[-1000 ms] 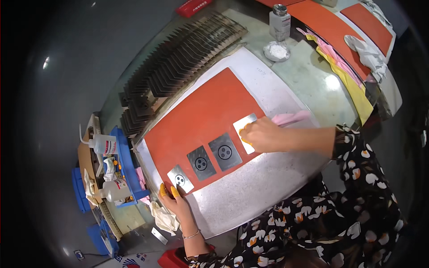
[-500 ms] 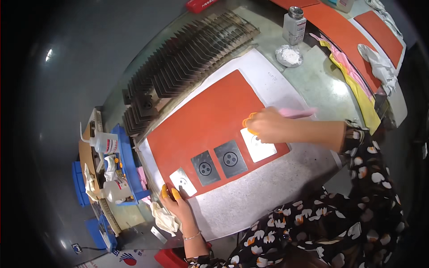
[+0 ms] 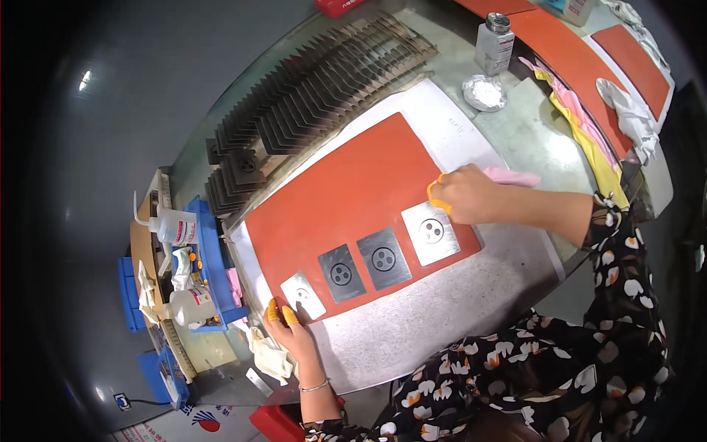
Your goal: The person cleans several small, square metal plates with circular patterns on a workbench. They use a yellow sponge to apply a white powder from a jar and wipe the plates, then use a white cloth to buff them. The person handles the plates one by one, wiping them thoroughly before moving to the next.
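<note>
Your right grip (image 3: pixel 462 194) curled tight, pinching pink cloth (image 3: pixel 513 177); silvery plate (image 3: pixel 430 234) at grip's seven o'clock looked stiff, slippery, best edge-held.

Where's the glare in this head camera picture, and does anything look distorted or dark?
Head view: glare whitens a patch of the tabletop; head view: the rightmost plate and leftmost plate shine pale, the two middle plates look dark; head view: fisheye distortion bends edges, and the corners fade to black.
</note>
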Motion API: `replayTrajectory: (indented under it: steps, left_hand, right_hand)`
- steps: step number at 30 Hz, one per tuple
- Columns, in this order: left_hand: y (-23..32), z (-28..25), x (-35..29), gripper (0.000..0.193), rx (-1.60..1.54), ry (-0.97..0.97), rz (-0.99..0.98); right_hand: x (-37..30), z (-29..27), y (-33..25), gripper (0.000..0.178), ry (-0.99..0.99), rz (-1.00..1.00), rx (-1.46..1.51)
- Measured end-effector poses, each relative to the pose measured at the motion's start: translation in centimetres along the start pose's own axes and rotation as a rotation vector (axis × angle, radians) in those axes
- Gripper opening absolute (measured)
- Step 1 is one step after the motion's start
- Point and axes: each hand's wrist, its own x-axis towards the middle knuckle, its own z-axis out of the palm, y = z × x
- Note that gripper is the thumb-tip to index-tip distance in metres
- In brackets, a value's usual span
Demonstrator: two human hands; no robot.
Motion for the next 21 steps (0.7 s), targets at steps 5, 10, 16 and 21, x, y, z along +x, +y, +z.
replayTrajectory:
  steps: [5,10,16,21]
  left_hand:
    - [0.9,1.0,0.2,0.029,-0.07,0.003,0.095]
    - [-0.4,0.1,0.4,0.029,0.115,-0.004,0.117]
    - [-1.0,0.1,0.6,0.028,0.144,-0.006,0.18]
    - [-0.8,0.5,0.4,0.029,0.058,-0.018,0.147]
  right_hand:
    - [1.6,0.3,0.2,0.011,0.015,-0.029,0.188]
    - [-0.7,-1.9,2.1,0.019,0.105,-0.029,0.359]
    - [-1.7,1.3,0.9,0.014,0.138,-0.109,0.055]
    - [-0.4,0.3,-1.0,0.008,0.026,-0.122,0.018]
